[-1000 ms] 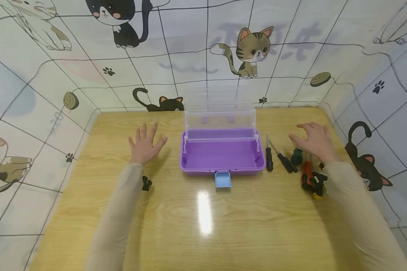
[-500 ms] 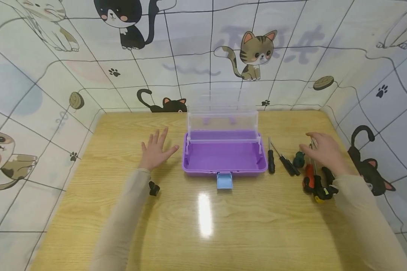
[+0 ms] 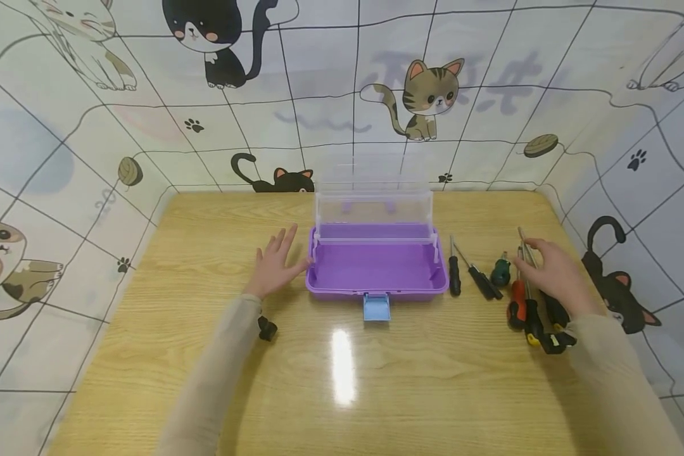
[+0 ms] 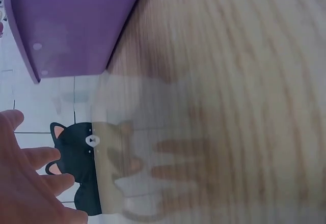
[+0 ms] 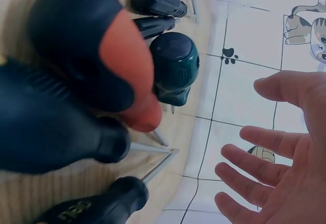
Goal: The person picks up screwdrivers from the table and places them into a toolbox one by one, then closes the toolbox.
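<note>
An open purple toolbox [image 3: 376, 267] stands mid-table, its clear lid [image 3: 376, 209] raised and blue latch [image 3: 376, 308] hanging down in front. My left hand [image 3: 276, 266] hovers at the box's left side, fingers spread, thumb close to the rim; contact cannot be told. In the left wrist view the box wall [image 4: 66, 30] is above the fingers. My right hand [image 3: 558, 278] is over the screwdrivers at the right, holding nothing, fingers apart in the right wrist view. Below it lie a red-and-black screwdriver [image 3: 517, 305], a black screwdriver [image 3: 532, 320] and another black handle [image 5: 102, 203].
Between the box and that group are a stubby green screwdriver [image 3: 500, 272], a slim black screwdriver [image 3: 455, 275] and more black handles [image 3: 484, 282]. Cat-print walls [image 3: 296, 114] border the wooden table [image 3: 433, 380] at the back and sides.
My left hand has moved right, towards the toolbox's left side. My right hand has shifted right and towards me over the screwdrivers, and more of them show. The toolbox has stayed in place.
</note>
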`<state>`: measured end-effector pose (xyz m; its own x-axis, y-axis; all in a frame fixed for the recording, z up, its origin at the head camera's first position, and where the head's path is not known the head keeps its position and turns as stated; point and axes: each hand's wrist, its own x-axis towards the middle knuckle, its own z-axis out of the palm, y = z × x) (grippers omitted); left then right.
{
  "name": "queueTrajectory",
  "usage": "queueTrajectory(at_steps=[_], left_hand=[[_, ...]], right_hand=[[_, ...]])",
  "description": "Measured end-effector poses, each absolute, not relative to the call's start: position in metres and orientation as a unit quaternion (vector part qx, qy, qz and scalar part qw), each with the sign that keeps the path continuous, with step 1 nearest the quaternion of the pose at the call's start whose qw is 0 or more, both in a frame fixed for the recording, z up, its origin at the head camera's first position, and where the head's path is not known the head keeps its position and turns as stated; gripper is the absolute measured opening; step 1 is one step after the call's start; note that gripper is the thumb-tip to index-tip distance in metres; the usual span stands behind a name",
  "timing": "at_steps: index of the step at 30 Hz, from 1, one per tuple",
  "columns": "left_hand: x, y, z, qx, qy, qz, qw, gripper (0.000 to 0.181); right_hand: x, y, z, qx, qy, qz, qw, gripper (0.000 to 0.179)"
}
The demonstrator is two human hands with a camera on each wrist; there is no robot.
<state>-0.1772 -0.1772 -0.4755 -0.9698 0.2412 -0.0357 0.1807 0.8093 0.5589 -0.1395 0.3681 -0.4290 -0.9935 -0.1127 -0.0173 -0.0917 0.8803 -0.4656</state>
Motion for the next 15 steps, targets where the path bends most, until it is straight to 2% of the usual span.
queueTrajectory(at_steps=[15], left_hand=[[-0.165, -0.162, -0.485, 0.153, 0.936, 0.313, 0.058, 0.095]], right_hand=[[-0.113, 0.391, -0.44, -0.026, 0.976, -0.218, 0.013, 0.057]])
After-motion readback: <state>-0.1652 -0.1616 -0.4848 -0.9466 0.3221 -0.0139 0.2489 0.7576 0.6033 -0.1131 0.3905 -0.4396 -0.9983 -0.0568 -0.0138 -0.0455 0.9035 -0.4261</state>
